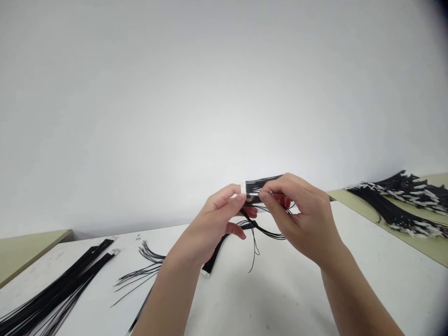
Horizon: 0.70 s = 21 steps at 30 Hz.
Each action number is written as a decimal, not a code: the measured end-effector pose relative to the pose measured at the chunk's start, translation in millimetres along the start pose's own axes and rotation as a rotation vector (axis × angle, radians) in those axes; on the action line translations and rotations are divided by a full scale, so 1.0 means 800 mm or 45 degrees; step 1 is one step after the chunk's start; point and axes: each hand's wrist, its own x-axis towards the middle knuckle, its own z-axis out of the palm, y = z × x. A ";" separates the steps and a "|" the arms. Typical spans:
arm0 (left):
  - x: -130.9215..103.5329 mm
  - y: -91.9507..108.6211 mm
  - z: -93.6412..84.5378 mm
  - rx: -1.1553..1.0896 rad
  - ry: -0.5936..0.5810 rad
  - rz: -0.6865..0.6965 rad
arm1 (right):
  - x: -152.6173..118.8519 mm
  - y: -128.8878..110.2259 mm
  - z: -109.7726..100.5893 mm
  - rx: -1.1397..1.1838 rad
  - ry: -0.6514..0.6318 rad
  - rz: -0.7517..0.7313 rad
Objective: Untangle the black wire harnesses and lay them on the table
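Observation:
A white connector (243,187) with many thin black wires (261,185) running out to its right is held up above the white table. My left hand (219,217) pinches the connector between thumb and index finger, its other fingers loosely spread below. Close to the connector's right side, my right hand (303,210) is closed in a pinch on a thin black wire (276,192). More black wires loop down beneath both hands. On the table below lies another black cable (215,255) with a white connector (205,273) at its lower end.
Bundles of black cables (63,284) lie on the white table (269,298) at the left. Loose wire ends (143,270) fan out beside my left forearm. A pile of black cables with white connectors (402,200) sits on a yellowish surface (429,247) at the right. A pale wall rises behind.

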 end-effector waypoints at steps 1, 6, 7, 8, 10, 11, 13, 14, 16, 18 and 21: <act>-0.001 0.001 0.000 -0.007 0.004 -0.002 | 0.000 0.000 0.001 0.012 0.016 -0.010; -0.002 0.000 0.001 -0.061 0.008 -0.010 | 0.000 0.000 0.005 0.061 0.049 -0.029; -0.001 -0.001 0.001 -0.076 -0.002 -0.012 | 0.001 0.000 0.005 0.067 0.044 -0.032; -0.001 -0.002 0.000 -0.093 -0.010 -0.015 | 0.001 0.000 0.005 0.075 0.041 -0.035; 0.000 -0.003 -0.001 -0.144 -0.002 -0.016 | 0.003 0.002 0.005 0.111 0.085 -0.037; 0.001 -0.004 -0.002 -0.188 0.021 -0.017 | 0.003 0.003 0.004 0.148 0.156 -0.026; 0.003 -0.003 -0.004 -0.318 0.100 -0.022 | 0.003 0.007 0.001 0.284 0.382 0.032; 0.003 -0.003 -0.006 -0.389 0.140 -0.023 | 0.003 0.010 -0.002 0.369 0.485 0.083; 0.004 -0.001 -0.009 -0.507 0.196 -0.009 | 0.003 0.018 -0.010 0.493 0.546 0.225; 0.005 0.001 -0.012 -0.575 0.204 0.027 | 0.002 0.025 -0.020 0.503 0.314 0.362; 0.005 0.001 -0.013 -0.622 0.164 0.091 | 0.003 0.028 -0.032 0.434 -0.348 0.401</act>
